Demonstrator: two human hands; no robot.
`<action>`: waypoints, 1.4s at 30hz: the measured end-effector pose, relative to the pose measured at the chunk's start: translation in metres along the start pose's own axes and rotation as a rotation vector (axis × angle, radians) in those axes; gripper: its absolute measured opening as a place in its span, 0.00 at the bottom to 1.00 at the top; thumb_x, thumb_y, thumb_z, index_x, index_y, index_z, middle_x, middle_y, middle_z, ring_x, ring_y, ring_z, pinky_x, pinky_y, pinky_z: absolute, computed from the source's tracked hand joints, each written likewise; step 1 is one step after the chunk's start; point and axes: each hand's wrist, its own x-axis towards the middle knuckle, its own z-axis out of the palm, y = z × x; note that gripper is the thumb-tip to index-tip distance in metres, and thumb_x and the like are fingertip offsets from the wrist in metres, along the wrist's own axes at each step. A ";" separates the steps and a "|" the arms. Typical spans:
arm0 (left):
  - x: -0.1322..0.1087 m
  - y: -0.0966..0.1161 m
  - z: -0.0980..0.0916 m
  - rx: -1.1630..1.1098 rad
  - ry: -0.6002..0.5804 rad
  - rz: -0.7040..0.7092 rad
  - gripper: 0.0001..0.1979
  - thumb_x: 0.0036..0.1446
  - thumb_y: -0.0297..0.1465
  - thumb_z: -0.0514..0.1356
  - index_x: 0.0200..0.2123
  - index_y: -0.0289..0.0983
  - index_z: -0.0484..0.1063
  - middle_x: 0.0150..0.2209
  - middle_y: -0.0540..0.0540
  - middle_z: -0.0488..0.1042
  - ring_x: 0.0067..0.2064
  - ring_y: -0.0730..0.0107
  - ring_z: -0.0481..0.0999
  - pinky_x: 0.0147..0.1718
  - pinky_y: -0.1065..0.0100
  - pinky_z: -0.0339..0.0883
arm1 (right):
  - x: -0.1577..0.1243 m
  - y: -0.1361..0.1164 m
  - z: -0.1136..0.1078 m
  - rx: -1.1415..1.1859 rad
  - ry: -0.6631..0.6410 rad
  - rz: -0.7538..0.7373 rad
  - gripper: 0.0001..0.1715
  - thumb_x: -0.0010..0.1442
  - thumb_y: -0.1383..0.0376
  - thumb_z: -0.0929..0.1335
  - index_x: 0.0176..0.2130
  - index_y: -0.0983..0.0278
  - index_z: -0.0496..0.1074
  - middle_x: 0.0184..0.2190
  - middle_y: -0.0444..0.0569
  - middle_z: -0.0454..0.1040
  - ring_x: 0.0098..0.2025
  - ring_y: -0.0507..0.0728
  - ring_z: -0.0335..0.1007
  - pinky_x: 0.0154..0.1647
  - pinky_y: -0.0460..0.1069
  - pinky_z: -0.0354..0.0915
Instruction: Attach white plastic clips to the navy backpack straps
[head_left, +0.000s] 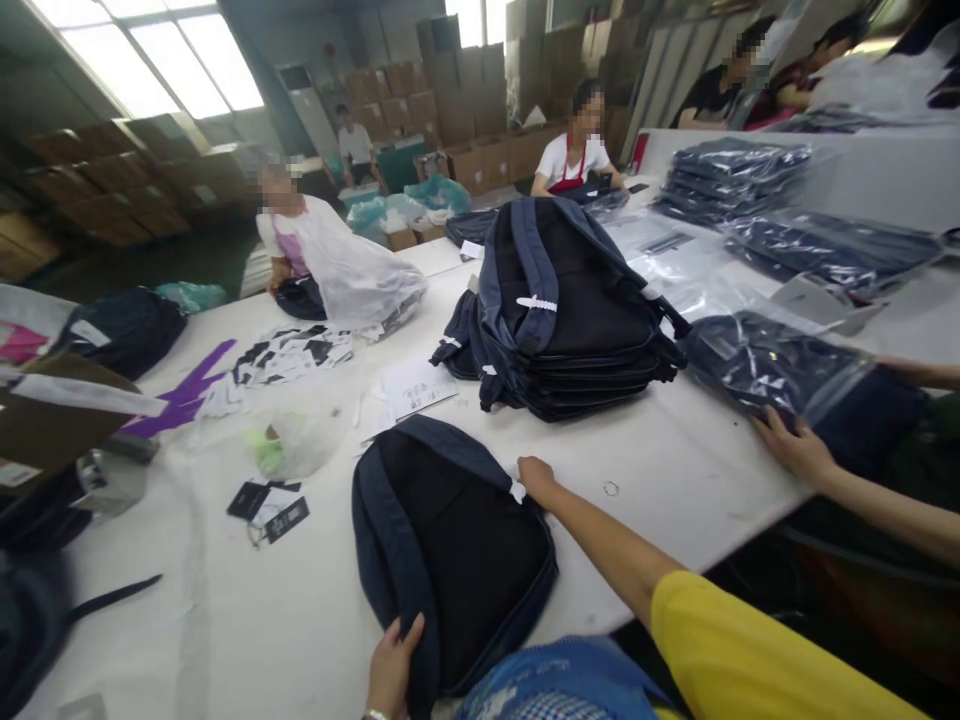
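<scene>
Navy and black, the backpack [480, 540] lies on the table [247, 630] between the two grips, straps upward. The left grip [394, 660] is closed on the near end of its left strap [390, 540], thumb on top; the right grip [536, 480] is curled shut at the far right edge, on the right strap [469, 450] beside a white wrap [517, 491]. So the black back panel sits right of the left grip and mostly nearer than the right one. Ahead and left of the left grip lie tags [287, 518], dark and white, with pale print too blurred to read. Left of and beyond the right grip, a sheet [424, 390] carries handwritten marks too small to make out. Farther out are heaped labels [296, 352], black and white. Straight beyond the right grip stands a pile of backpacks [592, 300], a white band [536, 303] around one strap. Right of that grip lie a ring [611, 488] and, farther off, a bagged pack [772, 365], touched by a co-worker's hand [795, 450].
</scene>
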 end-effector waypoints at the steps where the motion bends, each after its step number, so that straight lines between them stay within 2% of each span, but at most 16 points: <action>1: -0.002 0.000 0.002 -0.011 0.020 0.005 0.15 0.47 0.37 0.68 0.38 0.38 0.74 0.41 0.42 0.79 0.46 0.58 0.78 0.50 0.59 0.69 | -0.002 0.003 0.000 0.001 -0.004 -0.010 0.12 0.59 0.60 0.68 0.36 0.68 0.71 0.38 0.48 0.74 0.41 0.55 0.70 0.45 0.55 0.66; 8: -0.011 0.005 0.009 -0.084 0.063 0.043 0.12 0.48 0.32 0.68 0.37 0.36 0.75 0.37 0.43 0.80 0.42 0.60 0.79 0.46 0.63 0.71 | -0.012 0.032 -0.009 0.156 0.044 -0.109 0.05 0.53 0.65 0.68 0.29 0.64 0.73 0.28 0.45 0.75 0.31 0.52 0.70 0.35 0.46 0.63; 11: -0.014 0.006 0.011 -0.111 0.071 0.053 0.10 0.49 0.30 0.67 0.37 0.36 0.76 0.37 0.44 0.80 0.41 0.62 0.79 0.45 0.64 0.72 | -0.011 0.034 -0.016 0.261 0.108 -0.161 0.08 0.54 0.63 0.65 0.32 0.64 0.72 0.31 0.46 0.76 0.35 0.54 0.72 0.37 0.46 0.63; 13: -0.014 0.005 0.011 -0.131 0.064 0.047 0.10 0.50 0.29 0.67 0.37 0.36 0.76 0.37 0.44 0.80 0.41 0.62 0.79 0.45 0.65 0.72 | -0.012 0.031 -0.024 0.333 0.158 -0.192 0.13 0.56 0.60 0.62 0.36 0.64 0.71 0.35 0.47 0.77 0.38 0.55 0.73 0.40 0.47 0.64; 16: -0.012 0.004 0.010 -0.172 0.034 0.027 0.11 0.50 0.30 0.67 0.38 0.35 0.75 0.37 0.43 0.81 0.41 0.62 0.80 0.43 0.65 0.73 | -0.017 0.017 -0.039 0.414 0.179 -0.258 0.17 0.60 0.58 0.59 0.43 0.65 0.67 0.34 0.49 0.78 0.39 0.56 0.75 0.41 0.48 0.66; 20: -0.008 -0.001 0.008 -0.228 -0.011 0.036 0.14 0.48 0.31 0.68 0.40 0.35 0.75 0.40 0.42 0.80 0.42 0.63 0.79 0.45 0.66 0.72 | -0.031 -0.011 -0.050 0.415 0.148 -0.369 0.25 0.60 0.57 0.63 0.54 0.65 0.61 0.34 0.49 0.79 0.38 0.56 0.76 0.40 0.48 0.68; 23: -0.005 -0.004 0.007 -0.267 -0.013 0.048 0.15 0.46 0.31 0.69 0.39 0.34 0.75 0.40 0.41 0.80 0.41 0.63 0.80 0.44 0.66 0.72 | -0.046 -0.036 -0.035 0.319 0.110 -0.442 0.23 0.59 0.55 0.64 0.50 0.66 0.66 0.34 0.50 0.79 0.36 0.56 0.76 0.37 0.47 0.68; 27: -0.008 -0.002 0.008 -0.295 -0.051 0.059 0.14 0.46 0.30 0.69 0.38 0.33 0.75 0.36 0.40 0.81 0.37 0.62 0.80 0.39 0.65 0.74 | -0.074 -0.059 0.008 0.092 0.050 -0.593 0.13 0.60 0.58 0.65 0.40 0.63 0.73 0.34 0.50 0.77 0.37 0.57 0.73 0.39 0.50 0.65; 30: -0.010 0.000 0.008 -0.330 -0.053 0.066 0.14 0.45 0.30 0.70 0.37 0.32 0.75 0.34 0.40 0.81 0.35 0.61 0.80 0.37 0.66 0.74 | -0.095 -0.061 0.039 -0.094 -0.031 -0.759 0.09 0.60 0.66 0.65 0.37 0.61 0.76 0.36 0.51 0.76 0.41 0.59 0.70 0.43 0.52 0.61; 32: -0.011 0.000 0.007 -0.360 -0.051 0.072 0.15 0.44 0.30 0.70 0.37 0.32 0.75 0.33 0.40 0.81 0.35 0.61 0.80 0.37 0.66 0.74 | -0.105 -0.054 0.051 -0.196 -0.090 -0.858 0.14 0.60 0.71 0.64 0.43 0.61 0.75 0.39 0.52 0.76 0.42 0.59 0.68 0.45 0.53 0.60; 34: -0.012 0.000 0.006 -0.387 -0.056 0.077 0.15 0.44 0.30 0.70 0.37 0.32 0.75 0.34 0.40 0.81 0.36 0.62 0.80 0.37 0.67 0.74 | -0.112 -0.045 0.054 -0.273 -0.125 -0.923 0.22 0.60 0.74 0.62 0.52 0.62 0.70 0.47 0.54 0.74 0.46 0.60 0.67 0.48 0.55 0.59; 36: -0.013 0.000 0.006 -0.410 -0.070 0.077 0.14 0.45 0.30 0.70 0.37 0.32 0.75 0.34 0.41 0.81 0.36 0.64 0.80 0.37 0.68 0.74 | -0.117 -0.038 0.051 -0.329 -0.150 -0.965 0.26 0.60 0.76 0.60 0.56 0.62 0.66 0.52 0.55 0.70 0.49 0.61 0.65 0.52 0.57 0.57; 39: -0.017 0.005 0.005 -0.436 -0.129 0.066 0.15 0.44 0.30 0.70 0.37 0.32 0.75 0.35 0.41 0.81 0.36 0.64 0.80 0.38 0.68 0.73 | -0.124 -0.039 0.040 -0.417 -0.117 -0.992 0.27 0.63 0.75 0.57 0.59 0.61 0.62 0.49 0.53 0.73 0.47 0.59 0.66 0.54 0.56 0.55; 42: -0.025 0.014 0.004 -0.453 -0.238 0.051 0.18 0.45 0.32 0.70 0.40 0.32 0.75 0.36 0.40 0.80 0.35 0.63 0.80 0.38 0.67 0.73 | -0.132 -0.059 0.035 -0.507 -0.030 -0.953 0.27 0.65 0.72 0.56 0.62 0.60 0.57 0.41 0.53 0.75 0.42 0.59 0.68 0.47 0.54 0.59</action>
